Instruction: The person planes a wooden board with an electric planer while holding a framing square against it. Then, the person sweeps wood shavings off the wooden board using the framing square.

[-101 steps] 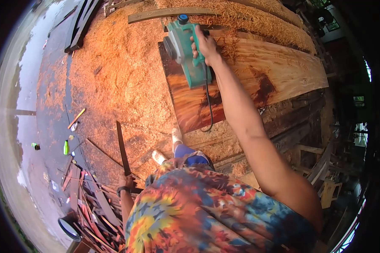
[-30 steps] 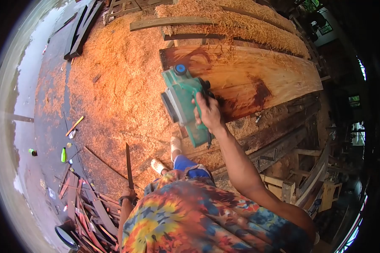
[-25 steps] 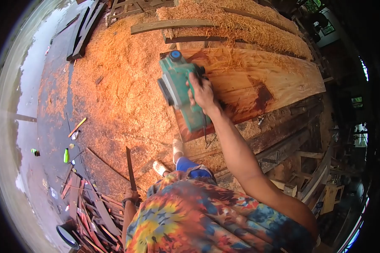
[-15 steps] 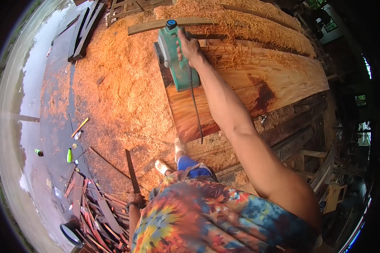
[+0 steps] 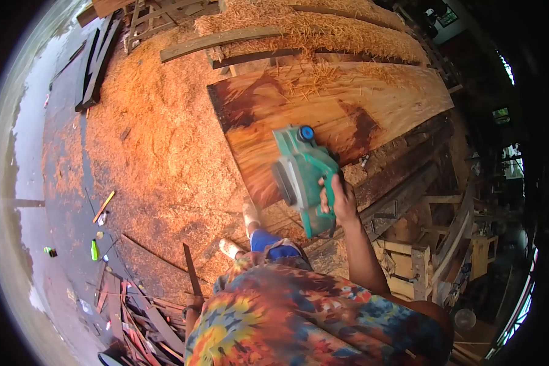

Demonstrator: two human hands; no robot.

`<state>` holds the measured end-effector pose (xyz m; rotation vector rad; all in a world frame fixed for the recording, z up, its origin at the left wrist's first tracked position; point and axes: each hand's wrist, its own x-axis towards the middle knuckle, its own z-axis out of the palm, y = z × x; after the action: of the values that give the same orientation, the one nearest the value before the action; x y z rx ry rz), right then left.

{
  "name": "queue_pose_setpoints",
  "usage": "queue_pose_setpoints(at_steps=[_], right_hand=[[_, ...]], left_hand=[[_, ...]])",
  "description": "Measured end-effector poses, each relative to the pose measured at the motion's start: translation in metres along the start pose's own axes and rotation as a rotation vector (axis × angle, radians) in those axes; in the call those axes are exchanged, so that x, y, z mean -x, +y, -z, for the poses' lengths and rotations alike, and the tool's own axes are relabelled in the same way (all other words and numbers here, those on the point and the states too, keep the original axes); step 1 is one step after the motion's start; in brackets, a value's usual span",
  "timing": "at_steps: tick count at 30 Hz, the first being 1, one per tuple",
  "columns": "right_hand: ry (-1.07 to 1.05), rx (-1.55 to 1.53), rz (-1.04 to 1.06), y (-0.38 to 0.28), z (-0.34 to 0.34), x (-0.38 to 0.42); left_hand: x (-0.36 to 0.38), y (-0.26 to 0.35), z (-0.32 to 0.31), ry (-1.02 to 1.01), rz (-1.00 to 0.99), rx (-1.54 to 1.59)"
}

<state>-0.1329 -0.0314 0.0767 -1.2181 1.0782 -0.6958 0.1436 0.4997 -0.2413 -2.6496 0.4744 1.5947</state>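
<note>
Gripping one green planer [image 5: 314,174] with the right hand [image 5: 340,198], fingers wrapped round its handle. One blue knob [image 5: 306,133] at the tool's own 12. Clock bearings below taken from the planer. It lies over the lower edge of one wood slab [image 5: 256,131], which spreads from 11 round to 2 o'clock; cannot tell whether the sole touches. Slab carries two dark stains, near 11 and between 1 and 2, with loose shavings [image 5: 314,79] at 12.

Left hand [image 5: 194,300] between 7 and 8, closed on the lower end of one dark strip [image 5: 191,268], free tip toward 11 or 12; shirt [image 5: 311,305] hides part of this grip.

Two pale shoes [image 5: 251,218] about 8. Sawdust [image 5: 165,146] thick on the ground at 9 to 10. One beam [image 5: 219,44] at 11. Farther out: one green bottle [image 5: 94,250] at 8, one yellow stick [image 5: 104,206] near 9, scrap pile [image 5: 160,322] between 7 and 8, pieces too tangled to count.
</note>
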Motion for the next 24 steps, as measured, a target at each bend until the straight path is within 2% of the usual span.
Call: queue_pose_setpoints(at_steps=[4,10,13,14,20,24], right_hand=[[-0.010,0.018,-0.012,0.000,0.018,0.014],[0.010,0.033,0.027,-0.019,0.000,-0.054],[0.031,0.090,0.036,-0.034,-0.006,-0.106],[0.034,0.092,0.037,-0.040,-0.008,-0.124],[0.005,0.099,0.053,-0.076,-0.021,-0.243],[-0.052,0.029,0.033,-0.092,-0.033,-0.311]], left_hand=[[-0.013,0.005,0.019,-0.020,0.034,0.032],[-0.029,0.026,0.045,-0.020,0.107,0.239],[0.008,0.087,0.084,0.008,0.119,0.290],[-0.021,0.068,0.070,-0.002,0.105,0.426],[-0.031,0.086,0.057,0.026,-0.011,0.671],[-0.083,0.042,0.012,-0.063,0.012,0.830]])
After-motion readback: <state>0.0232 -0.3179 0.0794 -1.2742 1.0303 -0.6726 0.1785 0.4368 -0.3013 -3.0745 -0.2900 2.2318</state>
